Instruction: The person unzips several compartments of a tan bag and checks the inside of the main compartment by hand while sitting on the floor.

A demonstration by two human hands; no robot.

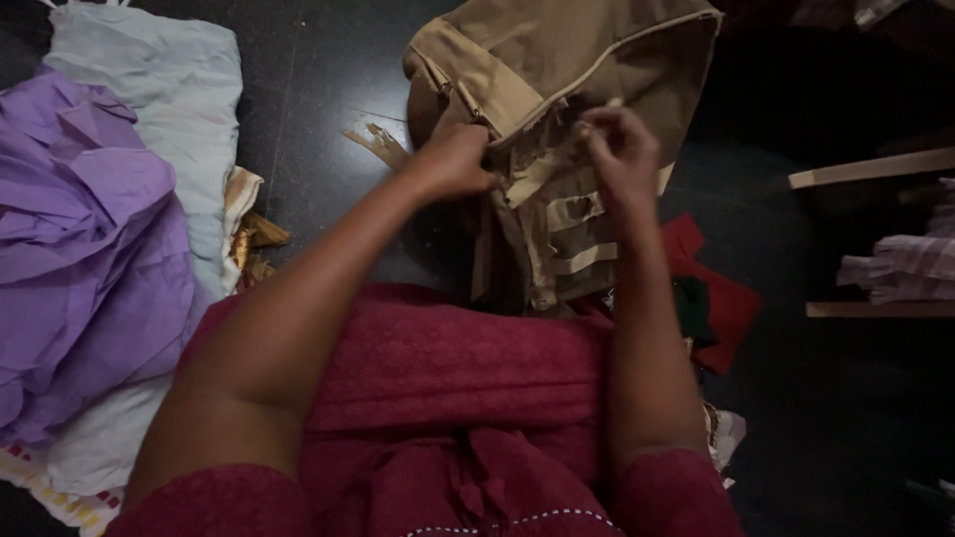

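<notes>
The left hand [453,159] was clenched on the waistband edge of a pair of khaki cotton trousers [587,70], which lay spread across the dark floor [318,89] at twelve o'clock from the person's lap. The right hand [619,149], just to the three o'clock side of the left, pinched the same garment at its open fly, fingers curled around a small fold of cloth; what exactly sat between the fingertips was too blurred to tell. Judging by the grips, the step in hand looked like working at the front opening, and a further move there would call for a steady pinch from both hands, held close together. At nine o'clock lay crumpled lilac fabric [90,249] over a pale blue cloth [169,80]. A red cloth [731,298] sat at three o'clock, beside the maroon-clad lap [448,368].
</notes>
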